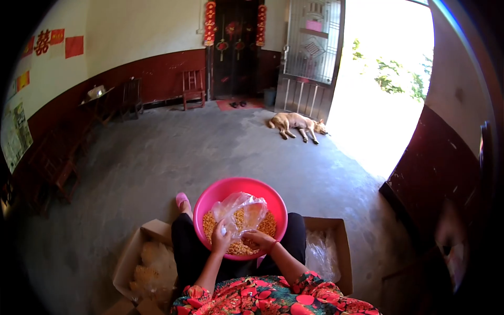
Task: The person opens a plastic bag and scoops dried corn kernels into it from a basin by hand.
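A pink basin (pixel 279 197) rests on my lap, holding many small yellow-orange pieces (pixel 266 226) that look like corn kernels or a dry snack. Over them is a clear plastic bag (pixel 239 205). My left hand (pixel 221 237) is closed on the bag's near left edge, with something small and whitish at the fingertips. My right hand (pixel 258 240) reaches low into the basin beside the bag, at the pieces. Its fingertips are partly hidden, and what they hold is unclear.
At my left stands a cardboard box (pixel 124 265) with filled clear bags (pixel 155 268). Another cardboard box (pixel 344 252) at my right contains clear plastic bags (pixel 321 254). A dog (pixel 296 124) lies by the open door (pixel 310 52). Wooden chairs (pixel 193 89) line the walls.
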### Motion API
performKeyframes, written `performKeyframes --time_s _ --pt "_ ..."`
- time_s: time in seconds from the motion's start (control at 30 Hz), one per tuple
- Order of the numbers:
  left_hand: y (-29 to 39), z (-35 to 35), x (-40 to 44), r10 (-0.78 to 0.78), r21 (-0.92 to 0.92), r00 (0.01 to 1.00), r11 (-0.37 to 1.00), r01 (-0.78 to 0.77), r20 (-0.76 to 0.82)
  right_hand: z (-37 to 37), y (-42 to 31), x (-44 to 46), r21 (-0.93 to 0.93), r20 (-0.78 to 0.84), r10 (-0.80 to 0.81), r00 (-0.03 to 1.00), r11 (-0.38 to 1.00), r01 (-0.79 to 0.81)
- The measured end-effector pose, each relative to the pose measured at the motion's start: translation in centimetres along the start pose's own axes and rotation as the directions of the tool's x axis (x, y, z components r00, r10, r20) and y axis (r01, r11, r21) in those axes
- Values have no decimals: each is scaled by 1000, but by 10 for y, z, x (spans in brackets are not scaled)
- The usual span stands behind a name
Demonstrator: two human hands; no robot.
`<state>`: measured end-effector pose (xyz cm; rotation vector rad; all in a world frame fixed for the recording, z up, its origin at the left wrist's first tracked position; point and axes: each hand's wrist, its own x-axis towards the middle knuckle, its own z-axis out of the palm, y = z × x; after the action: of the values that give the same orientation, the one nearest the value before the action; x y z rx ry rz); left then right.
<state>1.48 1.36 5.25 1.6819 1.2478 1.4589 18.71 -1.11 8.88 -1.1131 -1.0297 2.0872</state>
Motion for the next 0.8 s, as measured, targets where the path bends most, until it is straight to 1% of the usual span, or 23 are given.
performKeyframes --time_s 0.03,0.07,0.13,0.17,0.2,0.27,0.3,0.33,0.4,0.43,0.47,0.53,0.57,0.6,0.67,0.7,0.73,0.77,0.8 --pt "-1 0 0 -15 -5 1000 1000 15 3 -3 3 3 67 -11 -1 1000 998 2" --pt "-2 0 1 0 -7 1000 1000 0 20 -6 3 3 76 -22 -20 1000 997 21" --pt "-8 2 1 -62 -77 998 995 64 30 -10 0 -1 371 -22 -96 995 924 97" --pt "-12 2 2 -69 -65 997 995 72 39 -17 1 1 465 5 -111 994 880 96" --pt "-9 2 2 -57 -66 997 996 61 52 -18 2 0 470 -4 -125 992 876 112" --pt "-5 0 1 -34 -35 999 999 35 28 -18 2 1 582 -107 -162 981 790 194" --pt "-13 2 0 -44 -59 999 997 45 25 -18 3 3 596 -156 -154 976 773 217" --pt "-19 2 -1 -31 -59 999 998 33 33 -18 4 5 597 -161 -167 973 769 231" --pt "-22 1 2 -159 -134 973 974 182 168 -19 6 10 532 -278 -139 950 801 273" --pt "-14 -1 0 -266 -203 931 926 319 248 -20 8 12 518 -275 -149 950 809 277" --pt "-14 1 2 -256 -202 934 929 309 250 -22 11 14 517 -275 -159 948 807 286" --pt "-26 3 -1 -178 -156 938 960 231 297 -21 11 19 469 -334 -125 934 837 280" --pt "-32 5 0 -99 -121 956 983 137 277 -21 9 21 469 -333 -135 933 835 288" --pt "-35 6 1 -93 -119 956 984 130 277 -18 7 23 447 -375 -124 919 844 297" --pt "-44 7 1 -78 -161 950 978 131 303 -13 7 26 407 -458 -96 884 861 304" --pt "-21 2 0 -111 -170 944 971 170 310 -10 8 30 410 -456 -96 885 860 305" --pt "-13 1 -2 -110 -167 944 972 168 311 -8 8 35 434 -443 -168 881 819 375" --pt "-8 0 -2 -167 -144 935 965 220 313 -6 7 39 458 -432 -241 869 771 442" --pt "-5 -1 -1 -221 -121 924 955 270 313 -7 9 42 458 -430 -245 869 770 444"
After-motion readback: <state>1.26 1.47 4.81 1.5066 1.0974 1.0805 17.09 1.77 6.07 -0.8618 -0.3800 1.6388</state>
